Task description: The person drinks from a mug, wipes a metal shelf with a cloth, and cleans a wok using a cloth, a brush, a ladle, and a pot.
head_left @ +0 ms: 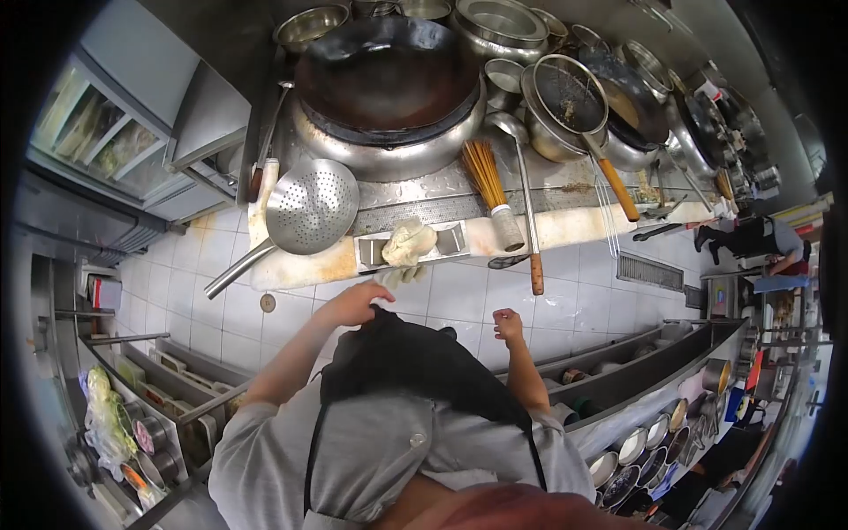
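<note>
Left hand (355, 305) at black apron (397, 362) (cannot tell if pinching), right hand (508, 326) loosely curled, empty; light fingertip hold likely suits apron.

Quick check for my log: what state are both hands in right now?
Left hand: fingers bent at the black apron; whether it grips the cloth can't be told.
Right hand: fingers loosely curled, nothing visible in it.
</note>
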`<state>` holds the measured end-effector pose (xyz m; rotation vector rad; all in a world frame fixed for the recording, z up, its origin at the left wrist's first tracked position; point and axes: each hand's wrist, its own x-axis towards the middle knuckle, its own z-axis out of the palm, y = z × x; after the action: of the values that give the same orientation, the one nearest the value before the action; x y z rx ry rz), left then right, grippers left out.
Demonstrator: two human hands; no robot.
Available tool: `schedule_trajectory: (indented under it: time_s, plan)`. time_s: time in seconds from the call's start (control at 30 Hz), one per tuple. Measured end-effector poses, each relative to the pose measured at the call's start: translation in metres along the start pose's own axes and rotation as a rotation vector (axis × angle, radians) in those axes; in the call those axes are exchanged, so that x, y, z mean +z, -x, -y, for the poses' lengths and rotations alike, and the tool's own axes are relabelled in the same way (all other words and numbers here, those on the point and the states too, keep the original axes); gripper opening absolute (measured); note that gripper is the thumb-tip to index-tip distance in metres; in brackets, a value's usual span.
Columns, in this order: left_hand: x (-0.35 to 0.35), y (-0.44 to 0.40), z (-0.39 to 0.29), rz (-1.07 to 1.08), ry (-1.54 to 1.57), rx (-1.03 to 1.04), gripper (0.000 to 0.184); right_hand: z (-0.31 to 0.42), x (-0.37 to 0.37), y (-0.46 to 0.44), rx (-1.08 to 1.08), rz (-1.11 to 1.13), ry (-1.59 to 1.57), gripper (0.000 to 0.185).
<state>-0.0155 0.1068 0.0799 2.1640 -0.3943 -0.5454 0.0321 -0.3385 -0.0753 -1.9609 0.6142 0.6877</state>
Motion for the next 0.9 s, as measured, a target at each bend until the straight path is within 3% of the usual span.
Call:
schedule_trajectory:
  time_s: [0.13,0.2,0.27,0.37,0.47,0.57,0.6,0.63,0.7,0.73,0.77,0.8,0.83,0.9]
  plan:
    - [-0.080,-0.039,-0.084,-0.162,0.007,0.105,0.045,-0.015,0.011,0.013,0.022,0.000,0.094,0.020]
    - [-0.114,-0.065,-0.102,-0.507,-0.303,0.282,0.045,-0.026,0.015,0.028,0.059,0.021,0.127,0.020]
    - [-0.145,-0.089,-0.118,-0.700,-0.365,0.342,0.047,-0.041,0.018,0.038,0.049,0.029,0.144,0.023]
    - [-0.169,-0.126,-0.110,-0.843,-0.623,0.263,0.053,-0.047,0.017,0.052,0.107,0.029,0.136,0.024]
    - [-0.173,-0.133,-0.103,-0.554,-0.692,0.171,0.058,-0.056,0.011,0.062,0.064,-0.005,0.095,0.024]
    - [-0.189,-0.121,-0.118,-0.324,-0.503,0.235,0.035,-0.044,0.000,0.085,-0.182,-0.058,-0.121,0.022]
    - [-0.198,-0.113,-0.131,-0.245,-0.423,0.224,0.032,-0.032,-0.018,0.090,-0.236,0.022,-0.223,0.021]
    - [-0.205,-0.103,-0.136,-0.416,-0.433,0.322,0.030,0.002,-0.037,0.115,-0.239,0.036,-0.234,0.023]
    - [-0.231,-0.066,-0.176,-0.431,-0.122,0.208,0.026,0.069,-0.075,0.163,-0.393,0.017,-0.310,0.016]
    - [-0.243,-0.039,-0.210,-0.550,0.007,0.230,0.022,0.108,-0.097,0.193,-0.459,-0.052,-0.241,0.018]
    - [-0.264,-0.023,-0.216,-0.670,-0.036,0.457,0.015,0.147,-0.120,0.228,-0.535,-0.136,-0.198,0.026]
    - [-0.274,0.014,-0.265,-0.728,0.103,0.362,0.017,0.188,-0.142,0.270,-0.575,-0.231,-0.151,0.037]
    - [-0.292,0.035,-0.278,-0.847,0.057,0.578,0.023,0.228,-0.161,0.315,-0.714,-0.395,-0.046,0.045]
    - [-0.311,0.084,-0.307,-0.968,-0.078,0.883,0.023,0.272,-0.202,0.379,-0.999,-0.446,-0.221,0.056]
